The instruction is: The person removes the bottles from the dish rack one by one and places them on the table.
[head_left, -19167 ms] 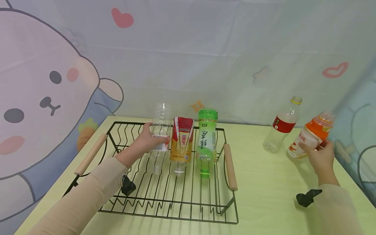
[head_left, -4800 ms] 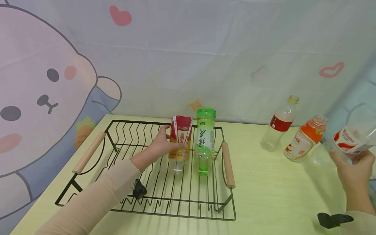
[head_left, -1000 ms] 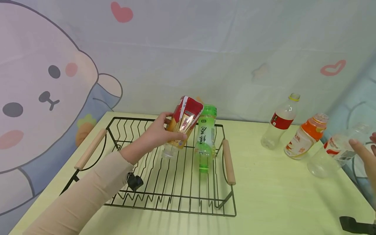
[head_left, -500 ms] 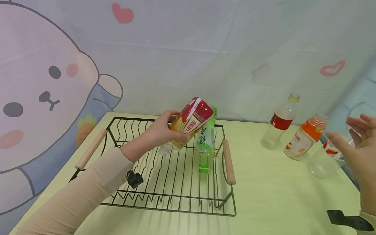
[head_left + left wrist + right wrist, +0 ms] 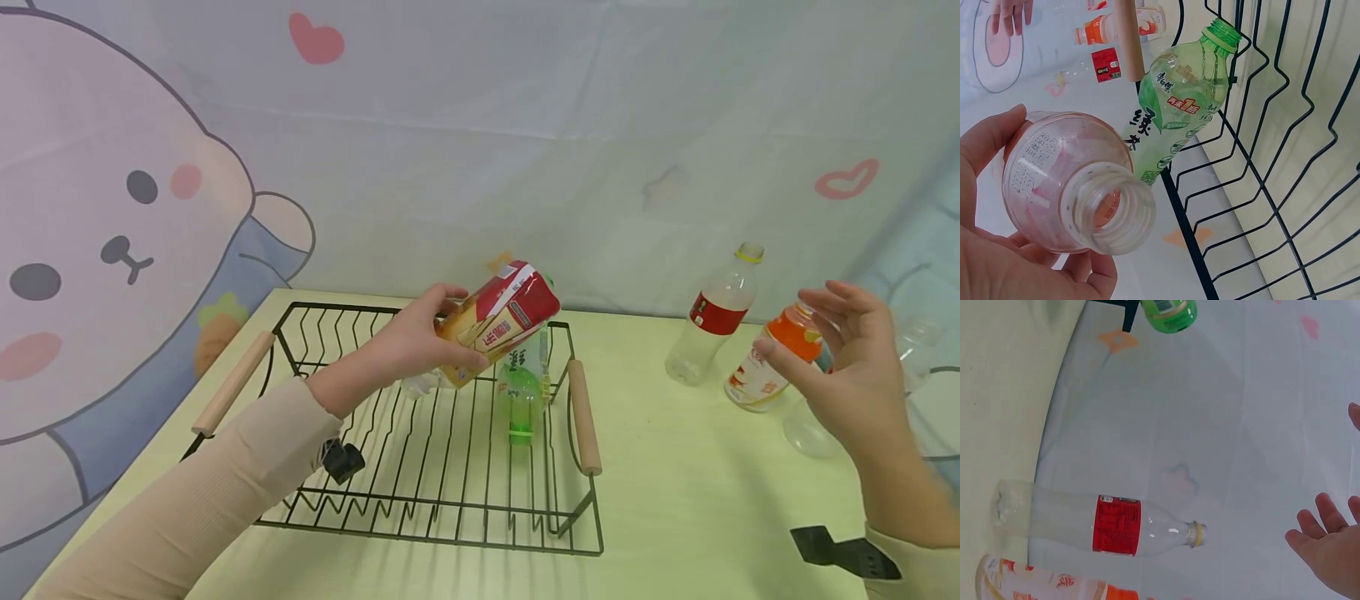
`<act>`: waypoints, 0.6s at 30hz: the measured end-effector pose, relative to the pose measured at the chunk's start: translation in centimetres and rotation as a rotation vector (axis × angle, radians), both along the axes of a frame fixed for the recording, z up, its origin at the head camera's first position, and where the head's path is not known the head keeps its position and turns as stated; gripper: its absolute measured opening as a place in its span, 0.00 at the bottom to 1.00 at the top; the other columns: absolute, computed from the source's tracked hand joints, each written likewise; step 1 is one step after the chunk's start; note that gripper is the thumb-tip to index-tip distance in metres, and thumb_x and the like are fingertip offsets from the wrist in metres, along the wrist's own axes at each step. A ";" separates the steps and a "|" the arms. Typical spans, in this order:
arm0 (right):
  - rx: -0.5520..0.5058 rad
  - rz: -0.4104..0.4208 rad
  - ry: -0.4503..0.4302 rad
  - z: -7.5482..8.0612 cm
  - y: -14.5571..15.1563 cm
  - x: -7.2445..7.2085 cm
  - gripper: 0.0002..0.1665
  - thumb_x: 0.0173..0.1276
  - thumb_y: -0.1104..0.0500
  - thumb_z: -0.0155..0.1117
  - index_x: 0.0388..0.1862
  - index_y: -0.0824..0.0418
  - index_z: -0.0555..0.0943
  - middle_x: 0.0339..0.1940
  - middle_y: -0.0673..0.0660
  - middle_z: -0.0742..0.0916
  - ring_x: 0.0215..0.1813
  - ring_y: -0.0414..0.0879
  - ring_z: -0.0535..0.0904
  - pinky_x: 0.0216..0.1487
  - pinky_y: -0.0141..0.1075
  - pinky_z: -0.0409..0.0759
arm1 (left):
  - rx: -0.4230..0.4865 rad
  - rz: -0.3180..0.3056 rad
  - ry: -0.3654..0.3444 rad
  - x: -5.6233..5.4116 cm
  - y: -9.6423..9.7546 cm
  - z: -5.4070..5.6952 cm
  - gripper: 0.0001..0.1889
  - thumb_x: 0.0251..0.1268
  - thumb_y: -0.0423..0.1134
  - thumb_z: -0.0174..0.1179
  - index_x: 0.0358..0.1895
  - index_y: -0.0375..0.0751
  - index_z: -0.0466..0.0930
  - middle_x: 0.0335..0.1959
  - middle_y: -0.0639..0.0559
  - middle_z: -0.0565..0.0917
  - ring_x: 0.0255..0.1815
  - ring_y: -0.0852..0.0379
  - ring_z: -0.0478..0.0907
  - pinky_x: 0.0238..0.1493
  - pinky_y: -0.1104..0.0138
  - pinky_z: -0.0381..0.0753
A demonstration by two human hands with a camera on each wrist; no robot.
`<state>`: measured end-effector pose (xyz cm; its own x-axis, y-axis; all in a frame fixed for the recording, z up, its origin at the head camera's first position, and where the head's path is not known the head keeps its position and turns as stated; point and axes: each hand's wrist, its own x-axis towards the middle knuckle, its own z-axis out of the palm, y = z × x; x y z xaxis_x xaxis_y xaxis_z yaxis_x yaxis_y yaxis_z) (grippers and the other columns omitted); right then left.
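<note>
Your left hand [image 5: 416,337] grips a red-and-gold bottle [image 5: 501,312] above the rack [image 5: 585,417]; toward three o'clock your empty right hand [image 5: 855,367] hovers, fingers parted.

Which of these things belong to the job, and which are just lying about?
Likely the job:
red-and-gold bottle, in the left hand
green bottle
wire rack
red-labelled bottle
orange-topped bottle
clear bottle

Likely just surroundings:
cartoon backdrop
wrist strap

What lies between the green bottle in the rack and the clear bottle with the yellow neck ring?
In the head view, the side of the rack with its wooden handle, then a bare stretch of tabletop.
</note>
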<state>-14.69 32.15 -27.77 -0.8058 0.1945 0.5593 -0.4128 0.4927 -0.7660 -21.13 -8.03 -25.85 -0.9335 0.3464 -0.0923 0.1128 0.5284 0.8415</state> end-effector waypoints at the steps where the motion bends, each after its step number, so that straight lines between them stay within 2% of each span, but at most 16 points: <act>1: 0.027 0.003 -0.005 0.0 -0.3 0.0 0.46 0.57 0.77 0.64 0.70 0.54 0.59 0.57 0.40 0.73 0.61 0.33 0.68 0.66 0.20 0.61 | -0.002 -0.004 0.002 0.0 0.0 0.0 0.45 0.50 0.40 0.73 0.71 0.47 0.57 0.62 0.45 0.70 0.57 0.47 0.72 0.57 0.53 0.75; 8: 0.113 0.110 0.007 0.4 -2.7 -0.1 0.48 0.53 0.78 0.67 0.70 0.53 0.61 0.59 0.41 0.74 0.64 0.33 0.67 0.64 0.19 0.62 | 0.006 -0.041 0.013 0.3 0.2 0.0 0.43 0.48 0.38 0.74 0.69 0.49 0.60 0.60 0.46 0.71 0.54 0.47 0.74 0.52 0.56 0.78; 14: 0.113 0.227 -0.005 0.8 -4.5 -0.2 0.49 0.51 0.80 0.68 0.69 0.54 0.63 0.60 0.44 0.75 0.66 0.34 0.67 0.68 0.24 0.60 | -0.001 -0.063 0.014 0.5 0.6 0.1 0.43 0.48 0.37 0.73 0.69 0.49 0.61 0.60 0.47 0.71 0.52 0.48 0.75 0.48 0.59 0.80; 18: 0.138 0.289 -0.001 1.1 -5.6 -0.4 0.49 0.50 0.79 0.69 0.68 0.55 0.63 0.60 0.45 0.75 0.66 0.34 0.67 0.66 0.21 0.61 | -0.025 -0.072 0.022 0.6 0.9 0.1 0.42 0.49 0.37 0.73 0.69 0.47 0.61 0.62 0.47 0.70 0.53 0.48 0.74 0.48 0.59 0.80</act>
